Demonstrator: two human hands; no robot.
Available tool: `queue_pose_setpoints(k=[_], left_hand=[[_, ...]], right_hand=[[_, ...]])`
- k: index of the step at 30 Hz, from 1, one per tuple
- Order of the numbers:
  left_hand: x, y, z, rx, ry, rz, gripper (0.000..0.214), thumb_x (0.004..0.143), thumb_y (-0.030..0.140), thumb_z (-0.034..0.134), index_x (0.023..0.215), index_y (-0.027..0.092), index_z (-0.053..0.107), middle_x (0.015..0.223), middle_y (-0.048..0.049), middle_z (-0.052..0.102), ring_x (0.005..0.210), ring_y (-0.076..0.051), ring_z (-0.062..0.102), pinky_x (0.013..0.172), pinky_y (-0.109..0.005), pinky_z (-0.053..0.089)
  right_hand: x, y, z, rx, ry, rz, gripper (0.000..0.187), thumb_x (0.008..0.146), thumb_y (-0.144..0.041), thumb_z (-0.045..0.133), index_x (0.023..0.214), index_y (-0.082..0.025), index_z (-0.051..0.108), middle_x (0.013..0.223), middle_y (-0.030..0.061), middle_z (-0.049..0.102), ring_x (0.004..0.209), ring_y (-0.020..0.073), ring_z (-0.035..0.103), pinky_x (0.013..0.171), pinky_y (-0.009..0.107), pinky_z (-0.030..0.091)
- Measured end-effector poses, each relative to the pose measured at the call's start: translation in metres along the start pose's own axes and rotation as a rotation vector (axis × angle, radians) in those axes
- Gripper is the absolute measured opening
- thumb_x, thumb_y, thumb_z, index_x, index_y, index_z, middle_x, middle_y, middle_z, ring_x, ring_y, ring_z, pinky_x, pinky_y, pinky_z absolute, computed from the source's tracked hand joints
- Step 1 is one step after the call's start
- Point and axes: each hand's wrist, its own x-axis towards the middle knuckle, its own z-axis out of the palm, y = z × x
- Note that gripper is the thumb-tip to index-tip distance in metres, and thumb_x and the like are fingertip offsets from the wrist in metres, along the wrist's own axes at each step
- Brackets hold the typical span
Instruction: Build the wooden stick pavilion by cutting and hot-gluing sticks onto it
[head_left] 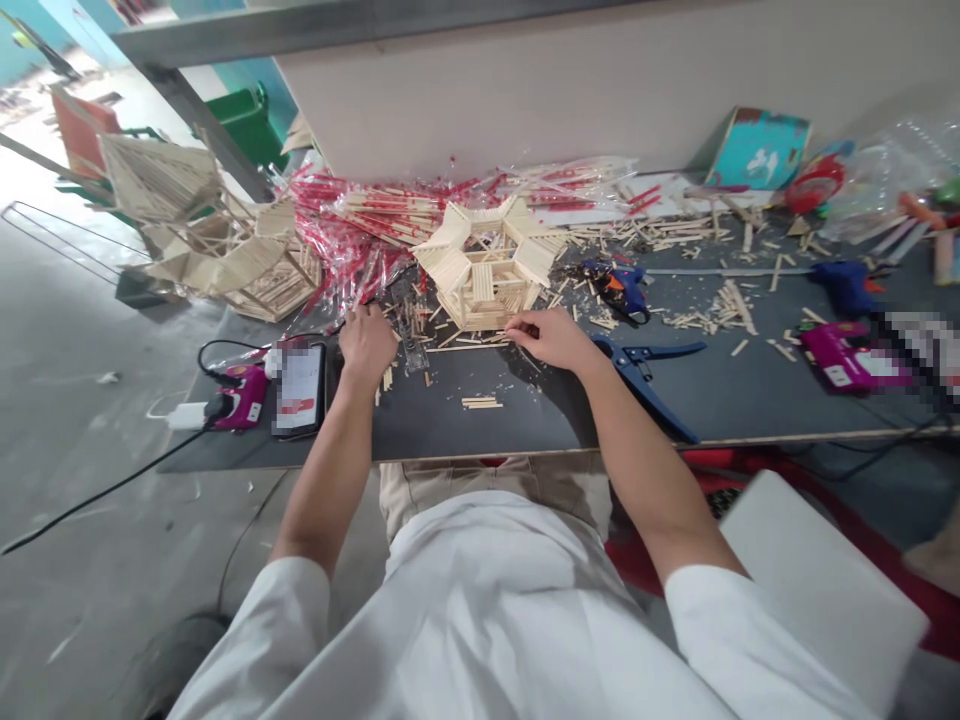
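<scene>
Dark tabletop (420, 430), stick model (484, 283) — my right hand (551, 338) nearer, at its front right; left hand (367, 342) leftward — can't tell either grip

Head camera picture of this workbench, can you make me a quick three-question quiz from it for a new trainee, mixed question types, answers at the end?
1. Multiple choice: what colour are the handles of the cutters?
A) Green
B) Blue
C) Yellow

2. True or false: the phone lies to the left of the left hand.

3. Fill in the blank: the hand closer to the base of the star-shaped stick model is the ____ one.

Key:
1. B
2. True
3. Right; the fingertips of the right hand are by the near edge of the base.
</scene>
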Motion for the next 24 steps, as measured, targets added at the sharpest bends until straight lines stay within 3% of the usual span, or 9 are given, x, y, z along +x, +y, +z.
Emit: queue_pose_setpoints(k=[6, 13, 18, 22, 24], left_hand=[[0.009, -0.006, -0.001, 0.007, 0.113, -0.084, 0.054, 0.097, 0.025, 0.044, 0.142, 0.002, 0.062, 0.139, -0.0352, 0.063, 0.133, -0.050, 0.057, 0.104, -0.063, 0.051], [0.026, 0.004, -0.013, 0.019, 0.053, 0.028, 0.044, 0.100, 0.028, 0.047, 0.132, 0.010, 0.071, 0.137, -0.0286, 0.067, 0.132, -0.048, 0.059, 0.105, -0.062, 0.049], [0.069, 0.015, -0.012, 0.016, 0.102, 0.017, 0.047, 0.098, 0.026, 0.057, 0.139, 0.003, 0.064, 0.149, -0.0288, 0.059, 0.144, -0.045, 0.048, 0.118, -0.059, 0.036], [0.120, 0.026, -0.010, -0.054, 0.136, 0.126, 0.050, 0.100, 0.025, 0.068, 0.148, 0.011, 0.058, 0.157, -0.0174, 0.057, 0.148, -0.033, 0.043, 0.126, -0.054, 0.023], [0.147, 0.030, -0.005, -0.030, 0.102, 0.127, 0.038, 0.102, 0.018, 0.067, 0.138, 0.004, 0.063, 0.154, -0.0167, 0.061, 0.146, -0.030, 0.044, 0.125, -0.052, 0.024]], right_hand=[[0.000, 0.000, 0.002, -0.013, -0.004, -0.031, 0.019, 0.099, -0.036, 0.065, 0.095, -0.025, 0.080, 0.077, 0.0032, 0.075, 0.068, 0.0218, 0.065, 0.071, 0.034, 0.044], [0.001, 0.003, 0.002, 0.006, -0.018, -0.025, 0.022, 0.102, -0.033, 0.061, 0.099, -0.022, 0.080, 0.074, 0.0033, 0.076, 0.067, 0.0210, 0.068, 0.072, 0.032, 0.047], [0.004, 0.015, 0.007, 0.089, 0.006, -0.041, 0.027, 0.102, -0.019, 0.052, 0.107, -0.018, 0.079, 0.076, 0.0026, 0.080, 0.074, 0.0211, 0.074, 0.083, 0.031, 0.052], [0.005, 0.021, 0.012, 0.096, 0.019, -0.056, 0.028, 0.101, -0.017, 0.052, 0.108, -0.018, 0.079, 0.077, 0.0022, 0.080, 0.075, 0.0212, 0.075, 0.082, 0.031, 0.052], [0.005, 0.022, 0.013, 0.101, 0.038, -0.049, 0.027, 0.102, -0.018, 0.052, 0.110, -0.018, 0.078, 0.077, 0.0023, 0.079, 0.073, 0.0213, 0.074, 0.081, 0.031, 0.052]])
